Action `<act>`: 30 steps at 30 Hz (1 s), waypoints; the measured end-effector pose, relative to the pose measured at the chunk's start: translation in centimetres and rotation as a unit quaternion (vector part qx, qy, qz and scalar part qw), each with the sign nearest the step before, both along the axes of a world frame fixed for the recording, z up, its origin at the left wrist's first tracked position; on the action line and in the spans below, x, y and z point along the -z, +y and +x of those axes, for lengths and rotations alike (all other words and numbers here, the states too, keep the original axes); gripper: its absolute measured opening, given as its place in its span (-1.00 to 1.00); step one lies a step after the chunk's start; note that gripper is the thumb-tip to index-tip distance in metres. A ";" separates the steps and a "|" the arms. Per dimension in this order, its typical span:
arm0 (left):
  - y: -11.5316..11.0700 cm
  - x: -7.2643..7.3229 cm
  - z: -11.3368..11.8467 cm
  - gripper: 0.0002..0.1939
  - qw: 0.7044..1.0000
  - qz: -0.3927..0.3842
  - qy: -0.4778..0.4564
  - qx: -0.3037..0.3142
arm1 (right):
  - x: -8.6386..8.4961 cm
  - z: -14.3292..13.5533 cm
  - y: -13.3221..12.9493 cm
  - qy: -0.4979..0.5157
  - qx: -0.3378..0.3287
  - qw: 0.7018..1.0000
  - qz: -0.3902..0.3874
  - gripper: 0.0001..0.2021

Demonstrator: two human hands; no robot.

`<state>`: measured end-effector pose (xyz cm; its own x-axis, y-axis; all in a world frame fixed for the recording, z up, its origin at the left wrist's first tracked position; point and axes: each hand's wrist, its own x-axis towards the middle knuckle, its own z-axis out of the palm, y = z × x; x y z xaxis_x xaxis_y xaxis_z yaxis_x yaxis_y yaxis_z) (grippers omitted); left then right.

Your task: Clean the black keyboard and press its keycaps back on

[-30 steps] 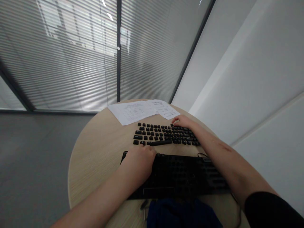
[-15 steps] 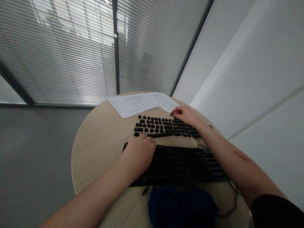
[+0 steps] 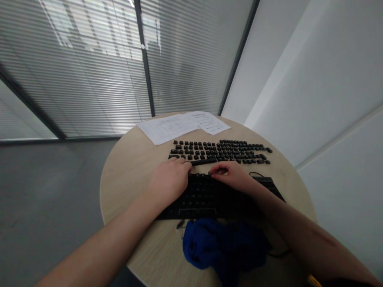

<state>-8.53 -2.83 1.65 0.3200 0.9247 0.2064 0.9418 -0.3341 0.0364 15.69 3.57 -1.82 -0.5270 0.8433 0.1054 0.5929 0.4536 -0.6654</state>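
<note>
The bare right hand (image 3: 235,175) has just come back from the far side of the loose keys to the far edge of the long black plastic keyboard (image 3: 197,199). Its thumb and forefinger close on what looks like a small black plastic keycap (image 3: 210,173) — lifted half a second ago from the back row — and that cap is now at the keyboard's far edge. To my eye, that shifts the work from picking out a cap to handling it at the keyboard. I cannot tell whether it touches the board yet.

The right wrist lies low over the keyboard's right half, the forearm slanting in from its near right. The bare left hand (image 3: 170,179) has hardly moved: it rests palm down over the keyboard's far left corner, fingers curled past the edge. Whether it grips anything I cannot tell.

Just beyond the keyboard lie rows of loose black plastic keycaps (image 3: 239,151), with a long black bar-shaped keycap (image 3: 203,162) nearest it. Farther beyond are white printed paper sheets (image 3: 173,126). On the keyboard's near side sits a crumpled blue cloth (image 3: 206,247), and a round pale wood-grain table (image 3: 125,175) carries everything.
</note>
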 end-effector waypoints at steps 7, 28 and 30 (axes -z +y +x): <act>0.6 0.2 -0.3 -0.70 0.996 -0.019 -0.082 0.026 | 0.8 -0.2 -0.2 0.002 -0.033 0.998 0.061 -0.85; 1.1 0.6 -0.5 -0.71 0.992 -0.055 -0.106 0.037 | 1.2 -0.4 -0.4 0.021 -0.009 0.998 0.060 -0.83; 1.2 0.8 -0.6 -0.71 0.992 -0.054 -0.106 0.040 | 1.1 -0.4 -0.5 0.020 -0.006 0.998 0.064 -0.83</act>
<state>-9.09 -1.61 0.88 0.3537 0.9184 0.1770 0.8797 -0.3910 0.2707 15.26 3.10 -2.93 -0.5295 0.8157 0.2330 0.5615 0.5428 -0.6245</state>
